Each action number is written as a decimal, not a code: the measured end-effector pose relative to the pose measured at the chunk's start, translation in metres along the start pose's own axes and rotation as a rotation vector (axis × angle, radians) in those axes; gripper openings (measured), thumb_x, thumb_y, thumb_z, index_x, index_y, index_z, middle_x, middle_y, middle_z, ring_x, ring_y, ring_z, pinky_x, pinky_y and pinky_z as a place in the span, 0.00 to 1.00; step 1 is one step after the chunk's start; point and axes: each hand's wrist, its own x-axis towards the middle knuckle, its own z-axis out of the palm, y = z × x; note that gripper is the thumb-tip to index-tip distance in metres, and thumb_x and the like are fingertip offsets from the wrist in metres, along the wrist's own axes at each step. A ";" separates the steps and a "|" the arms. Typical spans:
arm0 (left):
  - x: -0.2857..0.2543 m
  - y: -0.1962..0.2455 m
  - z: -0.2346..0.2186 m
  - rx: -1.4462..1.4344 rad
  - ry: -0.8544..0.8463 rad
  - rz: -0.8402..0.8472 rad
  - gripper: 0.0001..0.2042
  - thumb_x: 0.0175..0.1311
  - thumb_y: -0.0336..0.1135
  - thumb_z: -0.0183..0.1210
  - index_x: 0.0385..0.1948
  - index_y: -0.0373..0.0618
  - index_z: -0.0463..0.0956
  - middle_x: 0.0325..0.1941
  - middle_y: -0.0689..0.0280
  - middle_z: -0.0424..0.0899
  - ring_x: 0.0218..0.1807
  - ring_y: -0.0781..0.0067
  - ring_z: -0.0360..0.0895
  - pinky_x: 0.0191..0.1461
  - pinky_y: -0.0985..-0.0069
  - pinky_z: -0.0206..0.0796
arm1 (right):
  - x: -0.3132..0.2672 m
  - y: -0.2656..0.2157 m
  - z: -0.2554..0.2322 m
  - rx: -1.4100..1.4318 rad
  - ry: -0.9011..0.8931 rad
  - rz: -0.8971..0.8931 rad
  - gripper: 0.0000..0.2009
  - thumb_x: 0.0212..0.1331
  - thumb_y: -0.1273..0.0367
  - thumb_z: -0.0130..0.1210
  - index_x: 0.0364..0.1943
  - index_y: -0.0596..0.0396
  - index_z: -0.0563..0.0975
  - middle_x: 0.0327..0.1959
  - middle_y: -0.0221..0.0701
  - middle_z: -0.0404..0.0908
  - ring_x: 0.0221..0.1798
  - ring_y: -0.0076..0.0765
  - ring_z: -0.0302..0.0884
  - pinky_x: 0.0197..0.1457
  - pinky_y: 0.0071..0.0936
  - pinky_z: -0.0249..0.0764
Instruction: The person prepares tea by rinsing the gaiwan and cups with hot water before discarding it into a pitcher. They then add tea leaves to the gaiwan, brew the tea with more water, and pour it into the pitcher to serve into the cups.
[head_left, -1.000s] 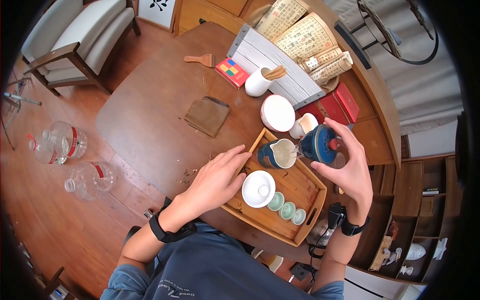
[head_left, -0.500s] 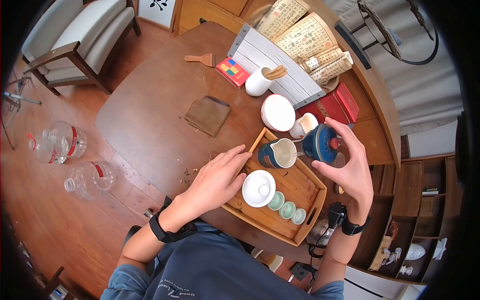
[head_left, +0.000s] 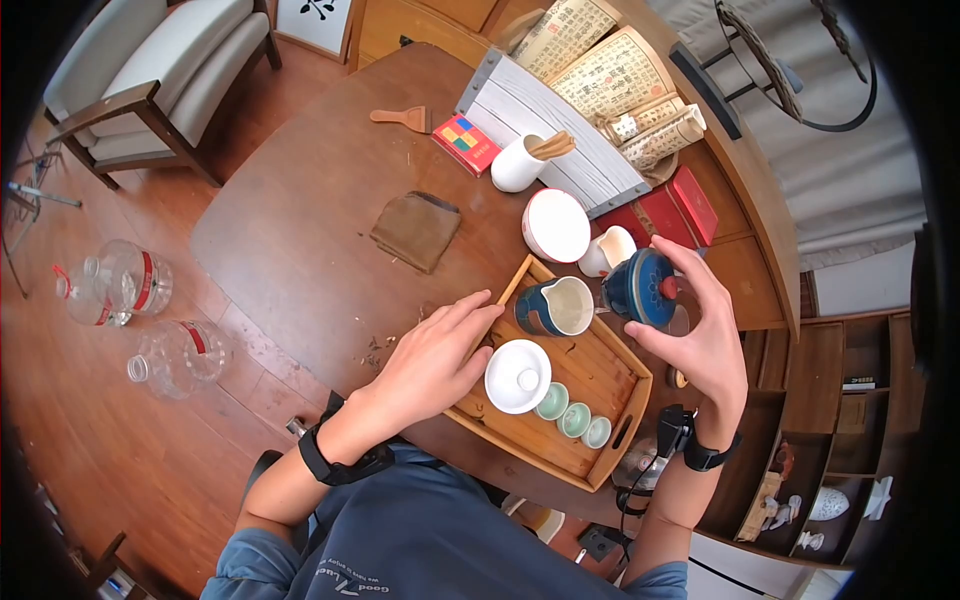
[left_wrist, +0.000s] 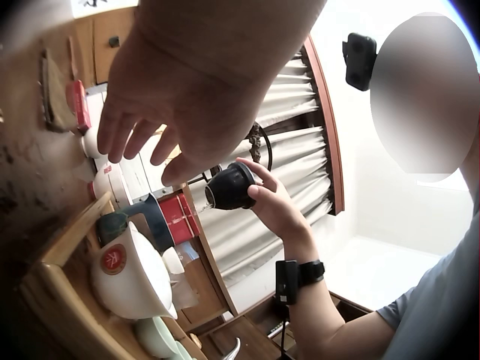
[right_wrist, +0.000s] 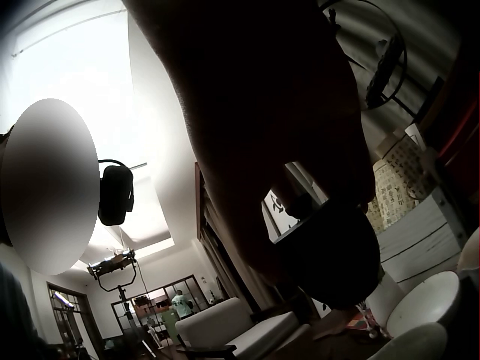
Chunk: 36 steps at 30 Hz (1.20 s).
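Observation:
The right hand [head_left: 705, 335] grips a dark blue lidded pot [head_left: 637, 288] with a red knob, tilted beside a blue pitcher [head_left: 555, 307] with a pale inside. In the left wrist view the right hand [left_wrist: 281, 210] holds the dark pot [left_wrist: 231, 187] above the pitcher. The left hand [head_left: 430, 355], fingers extended, rests near the left edge of the wooden tray [head_left: 635, 425]; whether it touches the rim is unclear. On the tray stand a white lidded bowl [head_left: 516, 378] and several pale green cups [head_left: 574, 421]. The right wrist view is very dark around the pot [right_wrist: 330, 259].
Behind the tray are a white bowl [head_left: 556, 226], a small white pitcher [head_left: 607, 251] and a white holder [head_left: 517, 165] with wooden tools. A brown cloth [head_left: 415, 232], a red box [head_left: 465, 145] and a brush [head_left: 402, 120] lie further left on the table.
The thin stream visible earlier between the pot and the pitcher has shrunk and is hardly visible now. Both hands have stayed almost in place.

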 end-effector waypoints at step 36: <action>-0.004 0.001 0.000 -0.030 -0.002 -0.003 0.24 0.76 0.34 0.59 0.71 0.45 0.70 0.80 0.53 0.69 0.74 0.40 0.71 0.81 0.46 0.60 | -0.003 0.045 0.083 0.066 -0.071 0.047 0.39 0.46 0.70 0.78 0.68 0.56 0.77 0.67 0.41 0.80 0.66 0.45 0.81 0.71 0.37 0.76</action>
